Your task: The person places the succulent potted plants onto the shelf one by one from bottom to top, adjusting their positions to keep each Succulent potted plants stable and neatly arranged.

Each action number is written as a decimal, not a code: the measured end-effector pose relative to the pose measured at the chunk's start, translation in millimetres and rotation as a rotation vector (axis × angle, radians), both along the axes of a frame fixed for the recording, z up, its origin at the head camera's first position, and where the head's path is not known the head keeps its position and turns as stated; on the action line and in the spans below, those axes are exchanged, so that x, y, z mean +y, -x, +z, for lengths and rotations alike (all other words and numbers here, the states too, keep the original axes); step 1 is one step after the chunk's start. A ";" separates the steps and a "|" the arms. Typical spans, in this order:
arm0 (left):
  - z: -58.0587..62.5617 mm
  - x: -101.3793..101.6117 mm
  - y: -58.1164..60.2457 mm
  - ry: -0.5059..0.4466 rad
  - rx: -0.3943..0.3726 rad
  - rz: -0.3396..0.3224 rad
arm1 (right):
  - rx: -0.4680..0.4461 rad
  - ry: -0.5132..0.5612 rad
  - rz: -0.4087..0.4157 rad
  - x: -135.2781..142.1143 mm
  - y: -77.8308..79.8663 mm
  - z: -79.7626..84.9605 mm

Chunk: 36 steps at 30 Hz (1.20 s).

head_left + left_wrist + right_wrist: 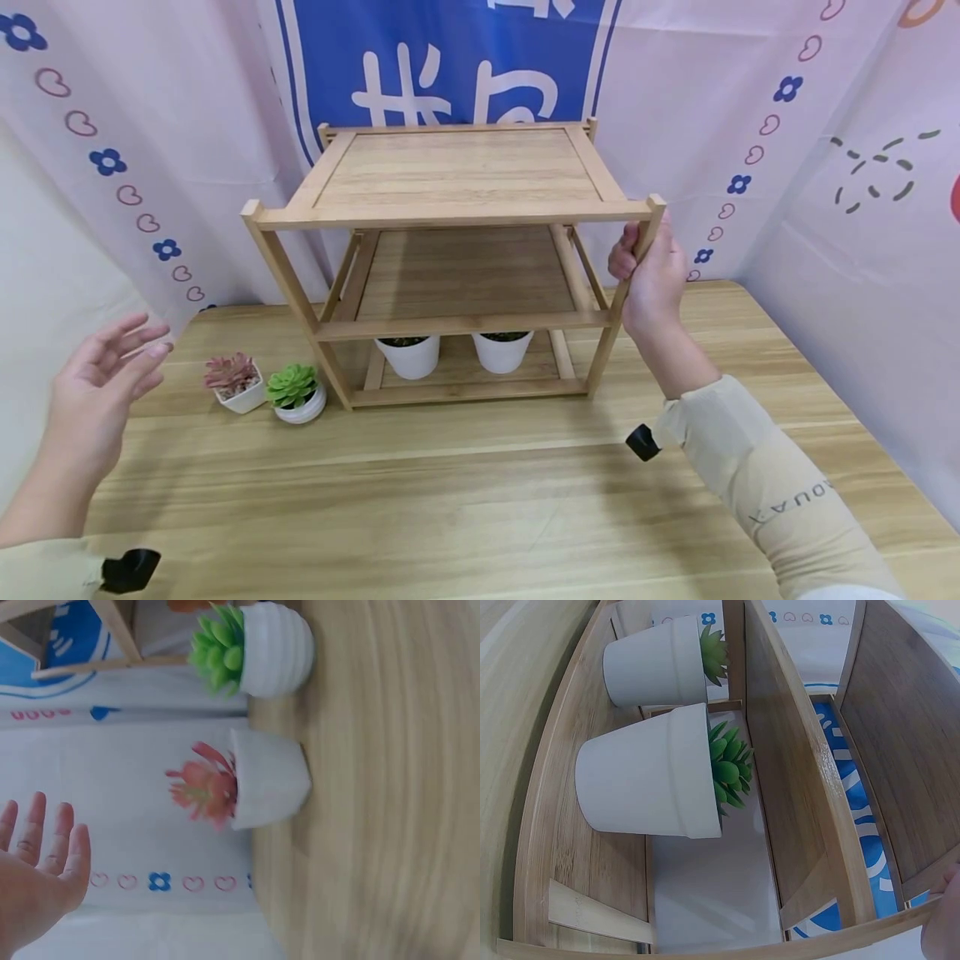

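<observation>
A three-tier wooden shelf [465, 325] stands on the table in the head view. My right hand [654, 271] grips its front right post near the top, fingers curled round the wood. On the bottom tier sit two white pots [408, 358] with green plants, seen closely as a large white pot [649, 776] in the right wrist view. My left hand [105, 396] hovers above the table at the left, fingers loosely spread and holding nothing. Nearest to it is a pink succulent [231, 375] in a white pot, beside a green succulent [294, 387] in a ribbed white pot.
The wood-grain table [480, 500] spreads in front of the shelf. Behind stands a pale curtain [210, 133] with hearts and flowers, and a blue panel [450, 67] with white characters. The shelf's top tier [465, 167] and middle tier [465, 275] overhang the potted plants.
</observation>
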State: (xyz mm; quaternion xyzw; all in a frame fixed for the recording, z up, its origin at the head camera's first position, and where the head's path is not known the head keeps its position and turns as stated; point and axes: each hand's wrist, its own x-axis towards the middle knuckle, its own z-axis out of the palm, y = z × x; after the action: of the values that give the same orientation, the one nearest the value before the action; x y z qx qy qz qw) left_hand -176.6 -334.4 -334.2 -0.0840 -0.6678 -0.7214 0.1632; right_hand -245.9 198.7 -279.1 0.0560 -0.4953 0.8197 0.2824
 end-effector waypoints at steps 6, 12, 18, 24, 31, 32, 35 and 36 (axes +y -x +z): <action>-13.9 -18.9 1.6 0.012 -0.080 -0.074 | -0.005 -0.003 0.000 0.7 -0.3 -0.6; -22.8 -29.0 4.7 0.038 -0.120 -0.115 | 0.003 0.003 -0.002 1.5 -0.3 -0.8; -31.6 -33.0 7.1 0.096 -0.152 -0.188 | 0.014 0.015 0.000 0.4 0.3 -0.5; -40.4 -34.5 10.1 0.136 -0.175 -0.221 | 0.010 0.009 -0.006 -0.5 -0.3 -0.5; -44.4 -36.5 10.8 0.318 -0.252 -0.182 | 0.015 0.010 -0.005 -0.1 -0.3 -0.5; -44.7 -37.1 10.6 0.348 -0.261 -0.177 | 0.016 0.008 -0.005 -0.2 -0.5 -0.2; -46.1 -39.2 10.1 0.445 -0.277 -0.150 | 0.016 0.005 -0.004 -0.3 -1.0 0.2; -46.7 -40.0 10.2 0.474 -0.280 -0.141 | 0.016 0.004 -0.005 -0.4 -1.2 0.3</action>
State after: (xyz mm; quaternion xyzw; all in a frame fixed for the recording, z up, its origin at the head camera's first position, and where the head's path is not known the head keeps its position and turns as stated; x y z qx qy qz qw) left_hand -186.8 -374.4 -380.9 -0.0657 -0.8264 -0.5592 -0.0053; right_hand -244.7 198.3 -278.8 0.0606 -0.4916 0.8195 0.2883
